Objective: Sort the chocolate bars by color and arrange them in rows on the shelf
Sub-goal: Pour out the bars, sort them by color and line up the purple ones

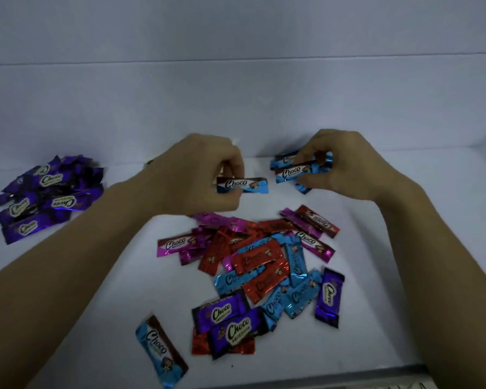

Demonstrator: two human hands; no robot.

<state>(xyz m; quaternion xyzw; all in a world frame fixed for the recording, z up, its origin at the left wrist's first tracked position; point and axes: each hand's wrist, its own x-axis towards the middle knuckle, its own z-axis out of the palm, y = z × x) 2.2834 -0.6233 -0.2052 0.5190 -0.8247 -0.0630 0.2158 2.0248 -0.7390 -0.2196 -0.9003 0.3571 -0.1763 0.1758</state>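
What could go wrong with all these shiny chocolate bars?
The right hand grips several shiny blue foil-wrapped chocolate bars at once. Adding the single blue bar pinched in the left hand might make that slippery bundle spill. The lone blue bar lying near the front edge of the white shelf could be swept off by a forearm. The dark purple foil bars in the mixed pile look dim here and could be overlooked.

We note bare shelf (373, 304) either side of the mixed pile (264, 265) — the purple pile (45, 197) blocks the far left, a lone blue bar (160, 349) the front edge.
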